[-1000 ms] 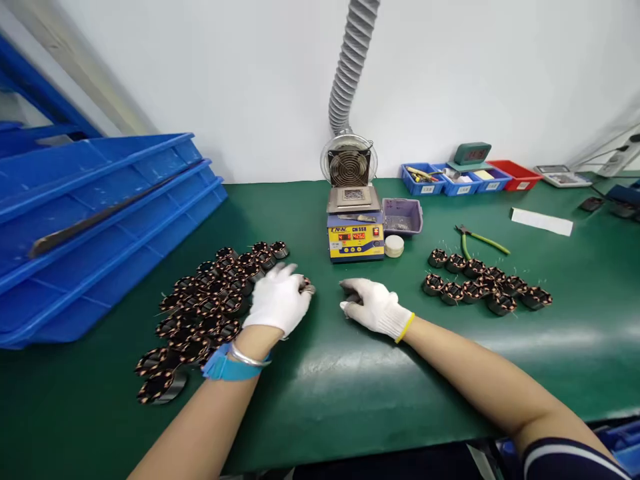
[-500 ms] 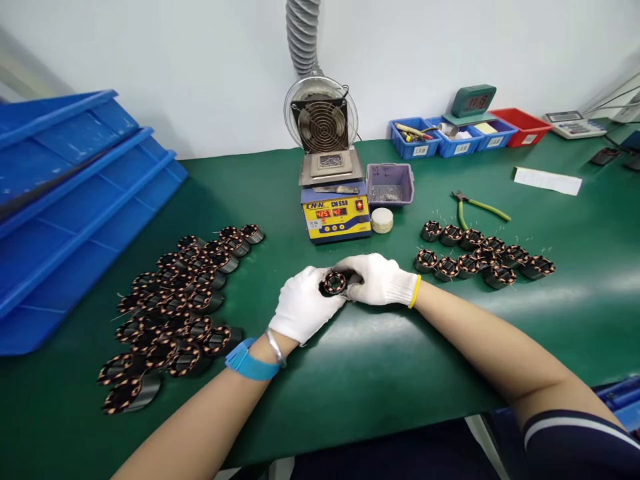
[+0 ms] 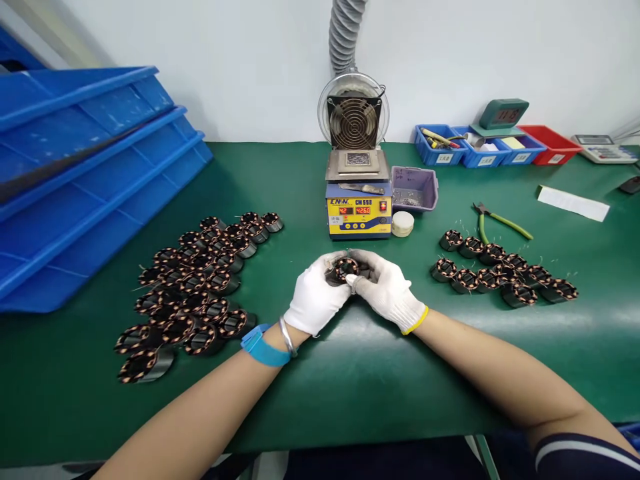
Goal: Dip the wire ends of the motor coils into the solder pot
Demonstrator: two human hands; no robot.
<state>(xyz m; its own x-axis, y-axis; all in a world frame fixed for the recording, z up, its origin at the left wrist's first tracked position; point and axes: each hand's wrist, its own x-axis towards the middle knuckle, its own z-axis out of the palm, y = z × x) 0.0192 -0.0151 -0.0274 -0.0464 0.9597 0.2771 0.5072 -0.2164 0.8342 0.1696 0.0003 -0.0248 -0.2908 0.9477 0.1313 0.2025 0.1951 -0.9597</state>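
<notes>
Between my two gloved hands is a motor stator (image 3: 346, 269), a dark ring with copper windings, facing up in front of the solder pot. My left hand (image 3: 320, 293) wraps around its left side. On its right side my right hand (image 3: 385, 287) is closed, with the thumb near the rim. A large group of similar stators (image 3: 193, 283) stands on the table to the left. Several more stators (image 3: 493, 277) with thin wire ends sticking up stand to the right. The yellow and blue solder pot (image 3: 359, 210) shows red digits and lies just beyond my hands.
Behind the pot's plate stand a fan (image 3: 354, 123) and a grey duct (image 3: 346, 37). A purple bin (image 3: 430, 190) and a round white tin (image 3: 403, 224) sit beside it. Green-handled cutters (image 3: 510, 225) lie right. Stacked blue crates (image 3: 100, 187) fill the left; small bins (image 3: 443, 155) line the back.
My left hand has brought a stator from the left group to the middle. My right hand has closed on it too, and its thumb has shifted to the near rim.
</notes>
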